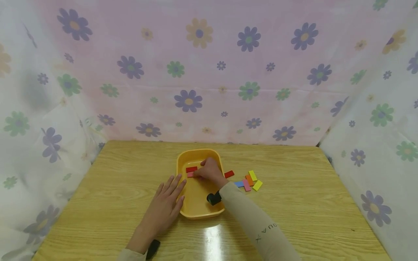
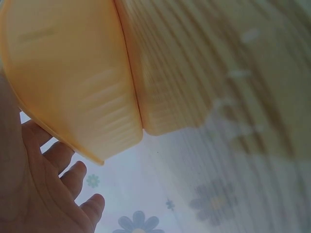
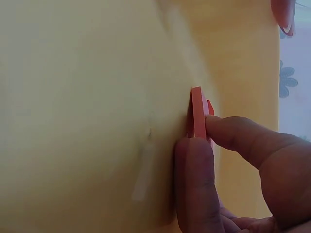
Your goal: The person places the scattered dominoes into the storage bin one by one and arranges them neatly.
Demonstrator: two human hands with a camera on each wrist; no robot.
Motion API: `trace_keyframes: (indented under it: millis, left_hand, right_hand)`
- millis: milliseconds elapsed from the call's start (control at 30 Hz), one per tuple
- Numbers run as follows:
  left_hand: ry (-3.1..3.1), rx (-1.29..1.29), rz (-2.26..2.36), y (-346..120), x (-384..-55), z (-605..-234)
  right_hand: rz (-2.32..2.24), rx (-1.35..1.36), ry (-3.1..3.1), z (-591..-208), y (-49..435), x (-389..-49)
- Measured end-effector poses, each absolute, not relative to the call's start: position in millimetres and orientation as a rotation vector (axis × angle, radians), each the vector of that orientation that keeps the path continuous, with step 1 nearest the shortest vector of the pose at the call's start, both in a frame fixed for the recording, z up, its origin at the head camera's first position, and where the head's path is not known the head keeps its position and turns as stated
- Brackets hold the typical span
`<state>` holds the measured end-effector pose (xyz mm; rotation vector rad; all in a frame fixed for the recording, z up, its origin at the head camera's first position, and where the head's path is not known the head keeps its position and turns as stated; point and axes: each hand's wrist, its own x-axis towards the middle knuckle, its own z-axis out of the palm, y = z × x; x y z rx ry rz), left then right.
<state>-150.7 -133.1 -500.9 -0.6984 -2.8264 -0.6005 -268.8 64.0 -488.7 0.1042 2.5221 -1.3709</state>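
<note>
A yellow plastic tray (image 1: 202,214) stands on the table, and my right hand (image 1: 211,170) reaches into it. Between thumb and finger that hand pinches a small flat pink block (image 3: 198,111), low over the tray's floor. Just beyond the pink block, a red block (image 1: 191,169) lies in the tray. My left hand (image 1: 166,203) lies along the tray's left rim, its fingers extended and spread. In the left wrist view, the fingers of this hand show beside the tray's outer wall (image 2: 82,97).
Right of the tray, a red block (image 1: 229,174), a blue block (image 1: 239,184), a pink block (image 1: 246,185), an orange block (image 1: 249,180) and two yellow blocks (image 1: 257,185) lie on the wooden table (image 1: 294,210). Flower-printed cloth (image 1: 209,72) encloses the back and sides.
</note>
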Motion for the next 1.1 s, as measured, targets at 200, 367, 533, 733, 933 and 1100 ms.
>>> trace_keyframes:
  millis: [200, 367, 533, 733, 933, 1100]
  left_hand:
    - [-2.833, -0.692, -0.593, -133.8, -151.2, -501.3]
    - [-2.826, -0.695, -0.606, -133.5, -150.9, -501.4]
    - [-2.827, -0.694, -0.605, -133.5, -151.0, -502.4]
    - [-2.827, -0.693, -0.61, -133.5, -151.1, -502.8]
    - [-2.822, -0.694, -0.619, -133.6, -151.1, -502.9]
    - [-2.818, -0.698, -0.614, -133.7, -151.4, -503.0]
  right_hand:
    - [-1.349, 0.127, 2.55, -487.2, 62.0, -268.8]
    - [-1.35, 0.112, 2.55, -489.3, 61.4, -269.5]
    - [-1.323, 0.069, 2.583, -490.8, 60.9, -270.4]
    - [-1.339, 0.068, 2.562, -490.8, 60.4, -270.3]
    - [-1.358, 0.074, 2.557, -489.3, 60.3, -269.2]
    - [-1.36, 0.074, 2.557, -489.4, 60.7, -270.4]
